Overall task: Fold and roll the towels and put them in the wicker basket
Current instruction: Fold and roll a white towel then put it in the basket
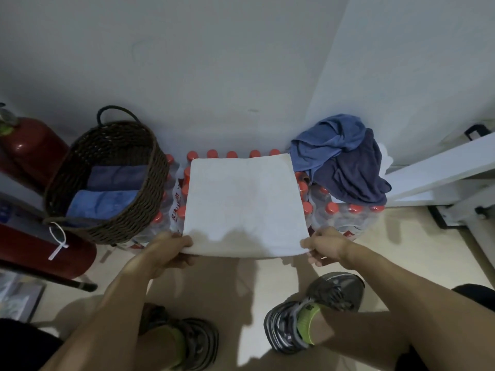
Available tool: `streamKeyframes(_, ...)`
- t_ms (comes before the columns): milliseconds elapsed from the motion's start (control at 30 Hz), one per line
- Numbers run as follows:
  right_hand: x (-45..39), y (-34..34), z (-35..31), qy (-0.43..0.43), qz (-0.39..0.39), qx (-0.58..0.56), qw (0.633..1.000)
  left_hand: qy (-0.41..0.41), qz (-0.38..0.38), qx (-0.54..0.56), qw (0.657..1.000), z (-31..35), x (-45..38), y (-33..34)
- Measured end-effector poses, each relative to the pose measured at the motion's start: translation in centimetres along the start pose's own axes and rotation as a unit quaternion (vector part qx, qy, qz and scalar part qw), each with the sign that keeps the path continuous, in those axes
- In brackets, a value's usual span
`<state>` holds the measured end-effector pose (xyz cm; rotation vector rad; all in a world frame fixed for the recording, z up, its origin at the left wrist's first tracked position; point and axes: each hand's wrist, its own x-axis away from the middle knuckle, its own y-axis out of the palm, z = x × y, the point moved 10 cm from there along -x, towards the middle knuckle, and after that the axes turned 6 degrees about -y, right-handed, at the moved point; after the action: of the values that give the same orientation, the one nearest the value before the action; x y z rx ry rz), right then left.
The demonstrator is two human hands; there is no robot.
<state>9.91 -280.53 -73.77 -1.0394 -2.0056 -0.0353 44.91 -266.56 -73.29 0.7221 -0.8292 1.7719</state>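
A white towel [243, 202] lies flat on top of packs of water bottles, folded into a rectangle. My left hand [167, 250] pinches its near left corner and my right hand [325, 246] pinches its near right corner. To the left stands the brown wicker basket [150, 183] with two rolled towels inside, a light blue one [100, 202] in front and a darker blue one [117, 176] behind. A heap of crumpled blue towels [345, 162] lies on the bottles to the right.
Red-capped water bottle packs [348, 212] stand against the wall as a work surface. Two red fire extinguishers [29, 148] lie and stand at the left. A white frame [439, 170] juts in at the right. My shoes [313, 314] are on the pale floor below.
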Motion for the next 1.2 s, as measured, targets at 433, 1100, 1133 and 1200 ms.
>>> streamKeyframes(433, 1.5, -4.1, -8.8, -0.201, 0.015, -0.081, 0.976, 0.139, -0.188, 0.023, 0.972, 6.0, 2.3, 0.7)
streamKeyframes(1100, 0.6, -4.9, -12.4, -0.296, 0.061, -0.030, 0.953, 0.315, 0.136, 0.048, 0.938, 8.7, 2.2, -1.3)
streamKeyframes(1133, 0.4, -5.1, -12.0, -0.293, 0.087, -0.033, 0.952, 0.308, 0.164, 0.022, 0.937, 8.4, 1.8, -1.6)
streamKeyframes(1200, -0.1, -5.2, -11.3, -0.284, 0.124, -0.050, 0.950, 0.304, 0.209, -0.035, 0.929, 8.3, 1.4, -1.9)
